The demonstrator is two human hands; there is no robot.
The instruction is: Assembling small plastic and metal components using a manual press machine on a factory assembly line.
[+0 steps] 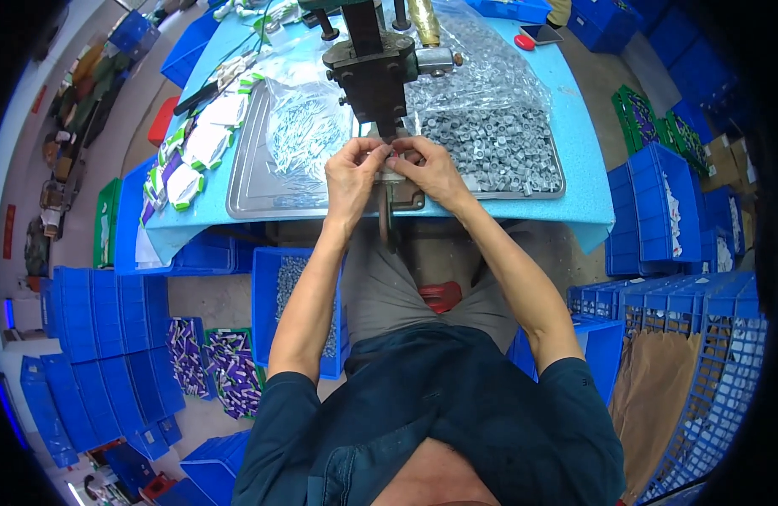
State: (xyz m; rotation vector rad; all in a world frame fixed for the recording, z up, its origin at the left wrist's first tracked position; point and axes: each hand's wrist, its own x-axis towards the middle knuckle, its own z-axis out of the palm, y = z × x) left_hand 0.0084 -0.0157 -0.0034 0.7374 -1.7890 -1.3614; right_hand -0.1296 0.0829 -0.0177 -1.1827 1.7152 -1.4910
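Both hands meet under the ram of a dark metal bench press [368, 80] at the table's front edge. My left hand [352, 175] is closed in a pinch, thumb against forefinger. From the other side my right hand [433, 175] pinches too, its fingertips almost touching the left ones. Whatever small piece lies between them is mostly hidden; only a speck of red shows. Right of the press, a heap of small grey metal fittings [498, 152] fills a tray. On the left, thin silvery pins [309, 126] lie in clear plastic on a grey metal tray [247, 181].
White, green and purple packets [207, 139] pile on the table's left side. A red round object [524, 42] and a phone-like slab [541, 34] lie at the back right. Below the table, a blue bin [262, 312] holds small grey parts. Blue crates [110, 312] stack on both sides.
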